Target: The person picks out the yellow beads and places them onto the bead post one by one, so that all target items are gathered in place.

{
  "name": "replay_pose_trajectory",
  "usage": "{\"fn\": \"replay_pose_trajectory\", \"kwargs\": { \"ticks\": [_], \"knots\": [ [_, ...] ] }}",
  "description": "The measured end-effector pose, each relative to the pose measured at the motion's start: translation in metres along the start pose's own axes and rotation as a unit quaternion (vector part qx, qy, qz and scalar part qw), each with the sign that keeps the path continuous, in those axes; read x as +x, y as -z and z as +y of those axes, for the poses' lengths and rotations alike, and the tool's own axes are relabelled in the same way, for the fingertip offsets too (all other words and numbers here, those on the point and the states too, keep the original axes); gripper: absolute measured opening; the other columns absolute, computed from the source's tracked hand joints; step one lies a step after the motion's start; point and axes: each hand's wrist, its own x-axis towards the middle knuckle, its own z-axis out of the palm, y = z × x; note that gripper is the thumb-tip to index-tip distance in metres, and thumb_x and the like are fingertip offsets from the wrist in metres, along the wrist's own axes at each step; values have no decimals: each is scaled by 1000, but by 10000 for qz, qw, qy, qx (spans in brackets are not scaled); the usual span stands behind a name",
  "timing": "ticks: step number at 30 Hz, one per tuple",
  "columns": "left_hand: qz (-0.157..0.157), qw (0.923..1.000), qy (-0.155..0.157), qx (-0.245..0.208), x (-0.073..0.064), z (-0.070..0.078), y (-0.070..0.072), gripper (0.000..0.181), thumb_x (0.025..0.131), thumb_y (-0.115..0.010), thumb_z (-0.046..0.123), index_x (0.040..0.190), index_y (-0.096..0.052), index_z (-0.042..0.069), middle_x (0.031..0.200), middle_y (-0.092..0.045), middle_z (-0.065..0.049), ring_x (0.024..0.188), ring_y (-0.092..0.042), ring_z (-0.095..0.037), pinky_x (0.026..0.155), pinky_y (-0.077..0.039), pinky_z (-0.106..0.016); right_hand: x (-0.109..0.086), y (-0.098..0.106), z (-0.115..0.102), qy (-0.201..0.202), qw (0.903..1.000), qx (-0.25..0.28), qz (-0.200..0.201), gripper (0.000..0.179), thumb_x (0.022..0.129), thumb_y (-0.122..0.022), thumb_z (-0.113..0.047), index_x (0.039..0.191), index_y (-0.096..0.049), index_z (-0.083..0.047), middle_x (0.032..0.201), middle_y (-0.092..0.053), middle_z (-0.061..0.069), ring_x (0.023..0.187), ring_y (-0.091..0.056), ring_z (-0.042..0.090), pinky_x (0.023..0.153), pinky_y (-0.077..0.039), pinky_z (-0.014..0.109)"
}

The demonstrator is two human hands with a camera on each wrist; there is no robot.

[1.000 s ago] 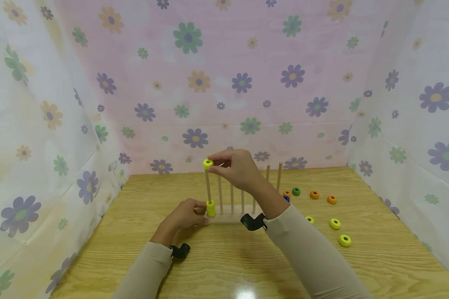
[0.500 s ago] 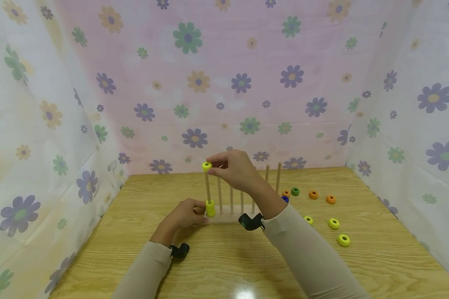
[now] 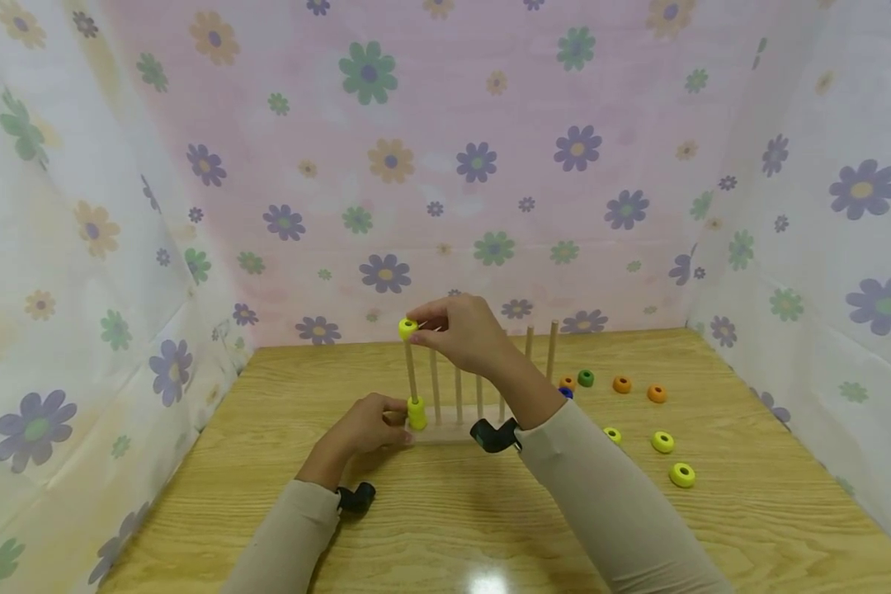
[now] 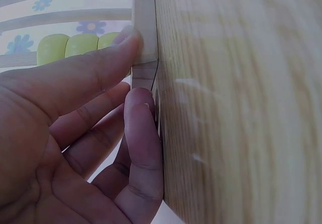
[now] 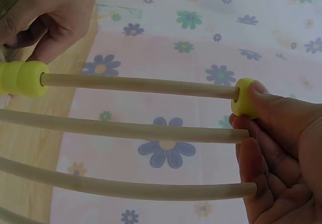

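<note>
My right hand (image 3: 464,334) pinches a yellow bead (image 3: 407,329) between thumb and fingers at the top of the leftmost peg. In the right wrist view the tip of that peg (image 5: 141,84) runs into the bead's hole, and the other fingers lie by the ends of the neighbouring pegs. At the foot of the same peg sits a stack of yellow beads (image 3: 416,413). My left hand (image 3: 364,425) grips the left end of the wooden peg rack (image 3: 445,432), the thumb on the base (image 4: 144,27) close to the stack, fingers round the end.
To the right of the rack, loose beads lie on the wooden table (image 3: 416,528): orange (image 3: 622,384), green (image 3: 586,378), blue (image 3: 566,394) and yellow (image 3: 682,474). My right forearm hides part of the rack. Flowered cloth (image 3: 445,165) surrounds the table at the back and sides.
The yellow bead in my right hand has come down very slightly at the peg's top. My left hand stays at the end of the rack.
</note>
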Motion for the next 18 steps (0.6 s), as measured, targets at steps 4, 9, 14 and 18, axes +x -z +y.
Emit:
{"fn": "replay_pose_trajectory", "kwargs": {
  "ticks": [4, 9, 14, 18],
  "knots": [
    [-1, 10000, 1, -18, 0, -1, 1, 51, 87, -86, 21, 136, -71, 23, 148, -60, -9, 134, -58, -36, 102, -55, -51, 1, 0, 0, -57, 10000, -6, -8, 29, 96, -78, -27, 124, -78, -20, 108, -77, -6, 95, -73, 11, 76, -61, 27],
    [-60, 9999, -73, -68, 1, -2, 2, 49, 88, -85, 22, 136, -71, 23, 147, -61, -8, 135, -57, -36, 106, -52, -53, 2, -1, -1, -125, 9999, -35, -4, 28, 95, -78, -28, 123, -78, -21, 107, -77, -8, 95, -73, 9, 76, -61, 28],
    [-73, 9998, -128, -157, 0, -2, 3, 49, 89, -84, 21, 136, -71, 22, 147, -61, -8, 135, -57, -37, 108, -50, -56, 3, -2, -1, -158, 9998, -72, -11, 29, 95, -78, -29, 123, -78, -23, 104, -77, -9, 92, -72, 7, 73, -60, 28],
    [-80, 9998, -97, -168, 0, -2, 3, 50, 88, -85, 22, 136, -71, 20, 146, -61, -8, 134, -58, -37, 104, -53, -54, 3, -3, -2, -208, 9997, -89, -11, 28, 95, -78, -29, 122, -78, -23, 103, -77, -9, 90, -71, 7, 73, -60, 28]
  ]
}}
